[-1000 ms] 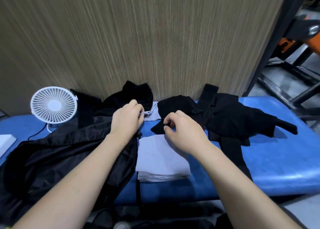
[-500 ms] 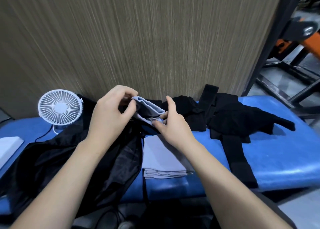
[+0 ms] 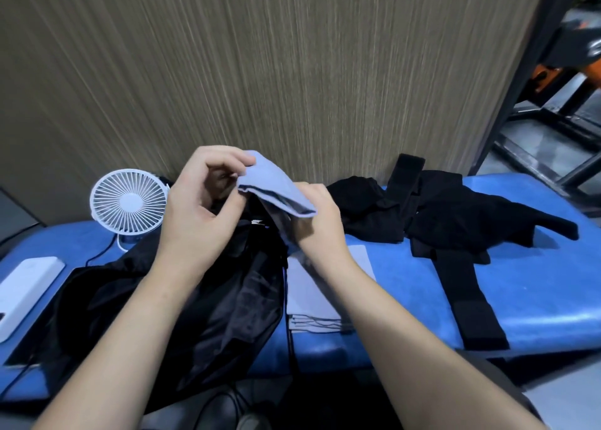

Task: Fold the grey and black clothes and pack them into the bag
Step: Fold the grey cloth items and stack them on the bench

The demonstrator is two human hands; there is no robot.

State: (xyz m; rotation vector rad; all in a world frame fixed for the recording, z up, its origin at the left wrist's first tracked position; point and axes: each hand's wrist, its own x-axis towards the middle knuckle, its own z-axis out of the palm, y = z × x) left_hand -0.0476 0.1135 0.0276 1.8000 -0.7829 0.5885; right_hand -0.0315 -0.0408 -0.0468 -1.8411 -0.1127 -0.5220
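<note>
A small grey cloth (image 3: pixel 276 185) is held up off the blue bench (image 3: pixel 536 286) between both hands. My left hand (image 3: pixel 201 208) pinches its upper left corner and my right hand (image 3: pixel 317 221) grips its lower right end. Below my right forearm lies a stack of folded grey clothes (image 3: pixel 309 296). The black bag (image 3: pixel 195 315) is spread limp on the bench under my left arm. A heap of black clothes (image 3: pixel 448 221) with long strips lies to the right.
A white desk fan (image 3: pixel 128 202) stands at the back left with its cable trailing. A flat white device (image 3: pixel 26 283) lies at the left edge. A wood-grain wall rises behind the bench. Dark metal frames stand at the far right.
Both hands took hold of the small grey cloth at the back of the bench and lifted it up towards me. The folded stack and the black heap stayed where they were.
</note>
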